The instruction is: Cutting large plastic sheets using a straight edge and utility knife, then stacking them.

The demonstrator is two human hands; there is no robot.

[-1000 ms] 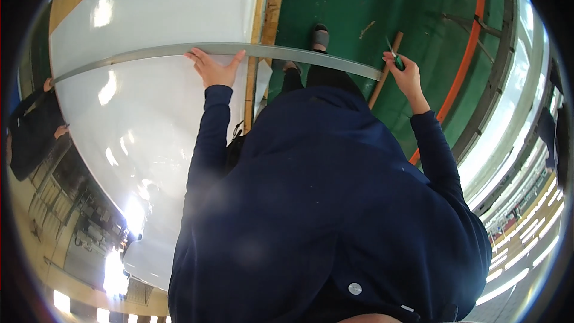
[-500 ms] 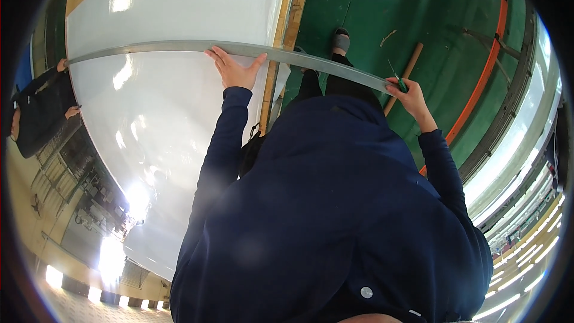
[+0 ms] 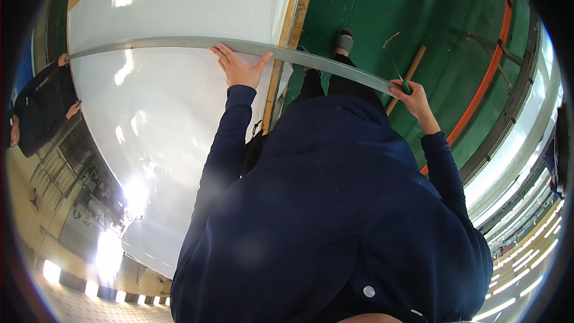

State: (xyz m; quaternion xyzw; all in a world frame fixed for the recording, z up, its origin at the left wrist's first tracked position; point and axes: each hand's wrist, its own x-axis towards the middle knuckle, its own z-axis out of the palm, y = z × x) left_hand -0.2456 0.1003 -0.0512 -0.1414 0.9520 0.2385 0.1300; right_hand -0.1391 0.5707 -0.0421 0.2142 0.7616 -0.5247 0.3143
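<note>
A long grey metal straightedge (image 3: 173, 42) lies across the glossy white sheet (image 3: 161, 96) and runs past its right edge over the floor. My left hand (image 3: 241, 70) rests on the sheet with fingers and thumb spread, their tips against the near side of the straightedge. Out beyond the sheet, my right hand (image 3: 412, 97) pinches the bar's right end. That same hand also holds a slim pointed tool with a green handle (image 3: 407, 87), its thin blade pointing up and away; its exact kind is hard to make out.
At the far left a person in dark clothes (image 3: 45, 104) has a hand at the straightedge's other end. Wooden strips (image 3: 302, 9) run along the sheet's right edge. On the green floor (image 3: 382, 0) lie a brown tube (image 3: 414, 66) and scraps. An orange rail (image 3: 487, 84) stands right.
The whole view has shifted slightly. Both my hands keep their places on the straightedge, and the green-handled tool stays in my right hand.
</note>
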